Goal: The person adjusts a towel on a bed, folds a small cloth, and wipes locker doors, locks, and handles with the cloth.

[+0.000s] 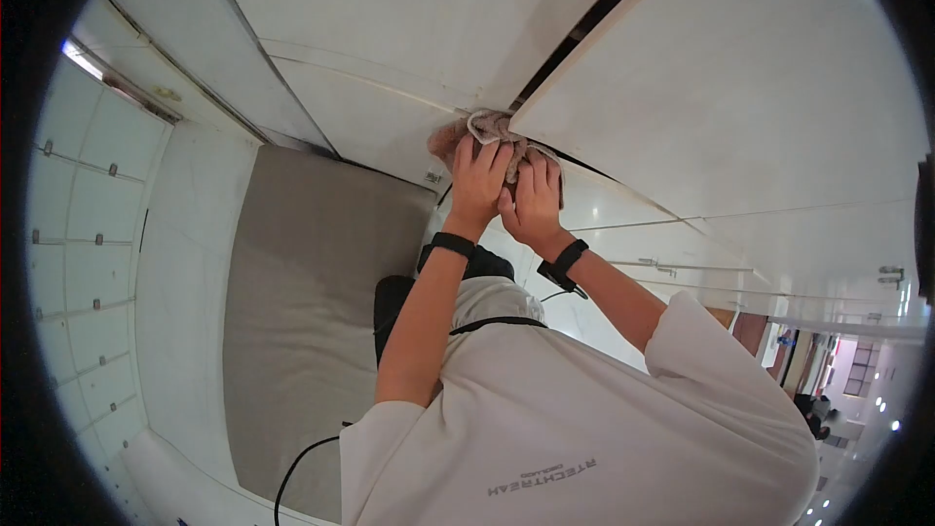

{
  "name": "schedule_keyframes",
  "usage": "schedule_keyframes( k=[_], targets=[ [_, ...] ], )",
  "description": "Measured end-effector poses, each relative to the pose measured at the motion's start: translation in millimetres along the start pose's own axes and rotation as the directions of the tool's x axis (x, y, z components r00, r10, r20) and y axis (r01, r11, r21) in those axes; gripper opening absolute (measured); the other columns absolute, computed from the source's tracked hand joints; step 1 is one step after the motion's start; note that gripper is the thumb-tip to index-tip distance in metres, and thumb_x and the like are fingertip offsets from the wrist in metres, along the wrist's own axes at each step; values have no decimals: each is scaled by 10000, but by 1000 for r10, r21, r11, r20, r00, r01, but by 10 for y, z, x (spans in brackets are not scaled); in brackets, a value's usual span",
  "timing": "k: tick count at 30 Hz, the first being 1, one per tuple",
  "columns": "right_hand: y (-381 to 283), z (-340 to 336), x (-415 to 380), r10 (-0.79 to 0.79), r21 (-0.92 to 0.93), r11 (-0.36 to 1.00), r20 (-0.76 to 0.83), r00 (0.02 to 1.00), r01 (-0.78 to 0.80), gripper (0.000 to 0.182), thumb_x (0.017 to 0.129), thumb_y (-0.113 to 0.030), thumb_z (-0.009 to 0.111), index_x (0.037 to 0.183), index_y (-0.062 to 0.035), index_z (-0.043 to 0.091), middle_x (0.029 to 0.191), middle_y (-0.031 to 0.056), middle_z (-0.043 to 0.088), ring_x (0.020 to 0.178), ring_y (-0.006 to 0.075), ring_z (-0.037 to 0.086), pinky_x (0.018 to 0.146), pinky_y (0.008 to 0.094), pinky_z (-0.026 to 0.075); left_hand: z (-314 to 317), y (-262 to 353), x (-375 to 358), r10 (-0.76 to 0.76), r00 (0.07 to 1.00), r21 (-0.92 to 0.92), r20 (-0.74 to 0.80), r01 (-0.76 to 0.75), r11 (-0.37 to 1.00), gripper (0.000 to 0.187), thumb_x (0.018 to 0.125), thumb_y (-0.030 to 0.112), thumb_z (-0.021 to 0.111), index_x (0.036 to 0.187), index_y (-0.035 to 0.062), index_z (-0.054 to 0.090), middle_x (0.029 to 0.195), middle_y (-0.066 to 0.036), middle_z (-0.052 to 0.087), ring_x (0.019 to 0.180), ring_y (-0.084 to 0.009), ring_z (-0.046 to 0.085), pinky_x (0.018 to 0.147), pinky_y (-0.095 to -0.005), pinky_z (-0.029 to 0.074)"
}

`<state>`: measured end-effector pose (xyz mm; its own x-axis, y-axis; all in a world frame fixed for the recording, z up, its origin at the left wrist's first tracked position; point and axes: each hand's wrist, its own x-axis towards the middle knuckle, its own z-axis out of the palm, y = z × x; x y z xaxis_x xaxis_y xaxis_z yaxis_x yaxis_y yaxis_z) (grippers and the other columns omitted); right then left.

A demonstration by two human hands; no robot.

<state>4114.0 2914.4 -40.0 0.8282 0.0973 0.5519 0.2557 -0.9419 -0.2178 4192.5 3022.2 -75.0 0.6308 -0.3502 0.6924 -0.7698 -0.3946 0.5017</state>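
1. Both arms reach up from the lower middle of the frame toward the upper centre, forearms bare below short white sleeves.
2. The left hand (479,180) sits left of centre in the frame, its back toward the camera, fingers extended upward and pressed close together.
3. The right hand (534,200) lies just beside it on the right, touching it, with its fingers curled and pointing up.
4. Each wrist carries a dark band; the one on the right wrist sits lower in the frame.
5. The left forearm runs nearly straight up the frame, while the right forearm slants up from the lower right, its elbow bent.
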Motion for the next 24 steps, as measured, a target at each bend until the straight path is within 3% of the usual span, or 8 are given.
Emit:
schedule_keyframes(
  k=[1, 4, 7, 13, 19, 22, 24],
  targets=[
    [7, -8, -2, -2, 4, 1000, -12, 1000, 2, 505, 883, -256, 534, 1214, 121, 477, 1259, 340, 457, 1079, 499, 439, 951, 602, 358, 0, 7, 11, 4, 1000, -21, 30, -3, 1000, 406, 832, 260, 584, 1147, 2, 584, 1188, -173, 547, 1107, -441, 480, 1018, -560, 365],
    [6, -14, 3, -10, -37, 999, -23, 1000, 9, 488, 851, -235, 571, 1176, 119, 491, 1257, 340, 475, 1060, 507, 465, 962, 568, 389, -27, 13, 51, 14, 1000, -44, 24, -13, 999, 385, 781, 217, 614, 1124, 45, 599, 1131, -115, 571, 1048, -425, 490, 960, -524, 426],
    [4, -35, 24, -46, -36, 998, -12, 999, 45, 488, 860, -256, 566, 1164, 120, 497, 1261, 339, 474, 1062, 505, 465, 965, 568, 388, -122, -25, 83, 86, 993, -60, 85, -81, 995, 420, 786, 200, 600, 1159, 7, 583, 1150, -139, 560, 1069, -435, 475, 968, -527, 422],
    [6, -45, -21, -16, -63, 998, 40, 999, 19, 512, 883, -321, 545, 1143, 119, 510, 1264, 336, 467, 1107, 495, 447, 989, 565, 374, -211, 69, 68, 53, 997, -129, 56, -46, 991, 507, 777, 186, 593, 1228, -41, 553, 1234, -180, 502, 1123, -453, 428, 996, -534, 404],
    [65, -14, -41, -71, -130, 988, 83, 994, 82, 508, 896, -326, 490, 1155, 111, 509, 1277, 320, 464, 1120, 483, 438, 1014, 562, 360, -215, 122, 57, 12, 989, 5, 144, -13, 1000, 538, 744, 132, 620, 1249, -35, 541, 1265, -169, 482, 1119, -450, 432, 969, -531, 421],
    [34, -19, -35, 15, -51, 999, 26, 1000, -14, 467, 892, -290, 493, 1156, 95, 516, 1279, 308, 469, 1135, 478, 433, 1020, 559, 358, -198, 128, 103, -11, 978, -35, 207, 19, 999, 535, 768, 182, 618, 1246, -40, 522, 1245, -203, 459, 1124, -443, 416, 1037, -546, 354],
    [-4, -43, -34, 47, -32, 998, 35, 998, -46, 451, 889, -276, 496, 1152, 89, 520, 1278, 304, 474, 1142, 474, 434, 1022, 557, 358, -215, 170, 125, -32, 976, 52, 216, 21, 998, 514, 720, 106, 656, 1207, -12, 539, 1229, -172, 474, 1117, -411, 442, 992, -499, 417]
  ],
)
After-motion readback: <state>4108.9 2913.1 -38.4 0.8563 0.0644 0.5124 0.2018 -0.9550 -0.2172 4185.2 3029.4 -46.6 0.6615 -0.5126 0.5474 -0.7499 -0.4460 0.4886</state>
